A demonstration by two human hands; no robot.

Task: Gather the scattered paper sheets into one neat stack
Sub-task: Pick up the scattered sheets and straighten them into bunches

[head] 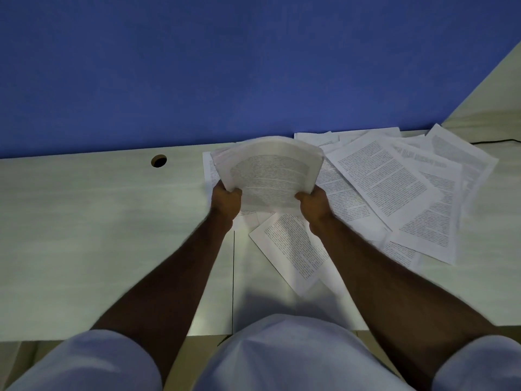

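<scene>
A bundle of printed paper sheets (267,170) is raised above the pale desk (98,221), bowed upward in an arc. My left hand (227,201) grips its near left corner and my right hand (314,204) grips its near right corner. Several loose printed sheets (394,187) lie overlapping on the desk to the right of the bundle. One more sheet (290,249) lies skewed between my forearms, partly hidden by my right arm. Another sheet (208,170) peeks out under the bundle's left side.
A blue partition wall (225,66) rises along the desk's far edge. A round cable hole (158,160) sits in the desk at the left. A black cable (496,141) runs at the far right. A seam (233,277) splits the desk top.
</scene>
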